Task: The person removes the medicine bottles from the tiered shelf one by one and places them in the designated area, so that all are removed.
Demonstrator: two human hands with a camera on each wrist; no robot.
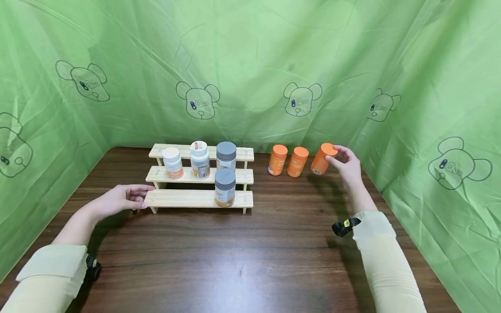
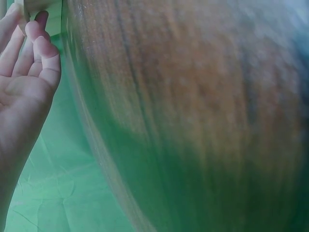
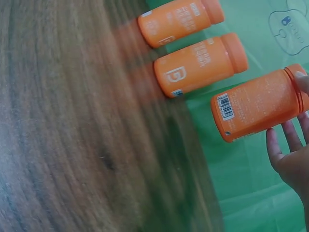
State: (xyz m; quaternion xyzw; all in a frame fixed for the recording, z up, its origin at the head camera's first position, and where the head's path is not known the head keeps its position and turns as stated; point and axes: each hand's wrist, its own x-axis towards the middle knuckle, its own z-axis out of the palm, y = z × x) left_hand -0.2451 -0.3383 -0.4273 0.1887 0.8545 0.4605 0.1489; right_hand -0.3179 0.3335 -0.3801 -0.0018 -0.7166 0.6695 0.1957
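Observation:
My right hand grips an orange bottle near its cap, thumb on one side and fingers on the other. That bottle leans, its base toward the left. Two more orange bottles stand upright to its left. On the left, my left hand pinches the left end of the lowest step of a three-step wooden stand; the left wrist view catches only a corner of the stand at the fingertips. A grey-lidded jar sits at that step's right part.
The middle step carries a white bottle with an orange label, a white-capped bottle and another grey-lidded jar, partly hidden. A dark wood table lies beneath. Green cloth with printed bear heads surrounds its back and sides.

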